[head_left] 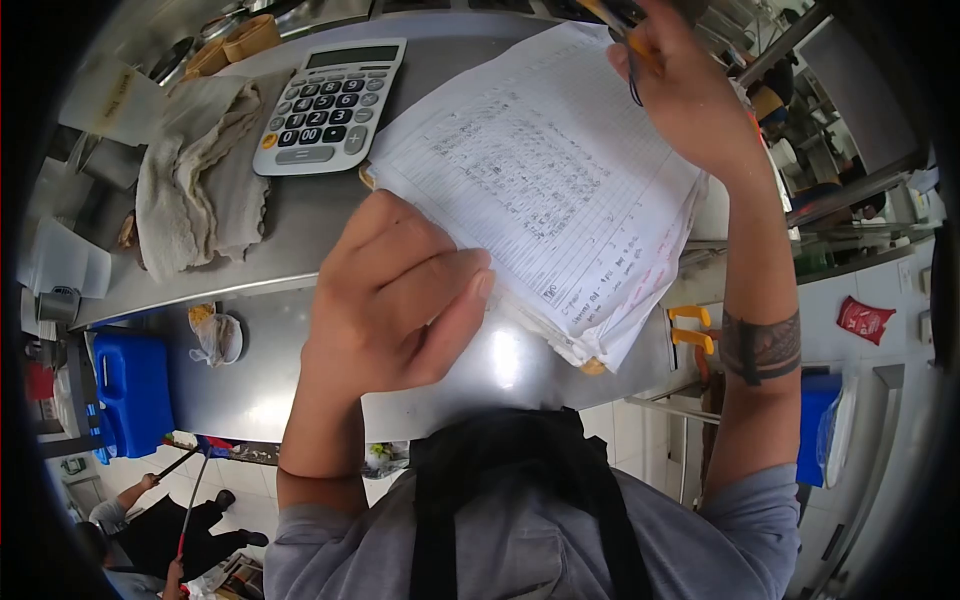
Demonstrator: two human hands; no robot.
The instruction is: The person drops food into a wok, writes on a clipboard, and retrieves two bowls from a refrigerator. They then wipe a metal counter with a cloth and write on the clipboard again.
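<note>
A worn lined notebook (540,160) full of handwriting lies tilted on the steel counter, its page edges crumpled. My left hand (390,290) hovers at its near left edge, fingers curled in and thumb pressed to the forefinger; whatever may be between them is hidden. At the notebook's far right corner, my right hand (690,100) grips a thin black-and-orange thing (630,45), partly cut off by the top of the view. Left of the notebook sits a white calculator (335,110) with dark keys.
A crumpled grey cloth (200,170) lies left of the calculator. Bamboo steamers (250,38) stand behind. On a lower steel surface rests a small dish with a plastic bag (215,335). Blue jerrycan (130,395) at left; another person (170,535) holds long handles below it.
</note>
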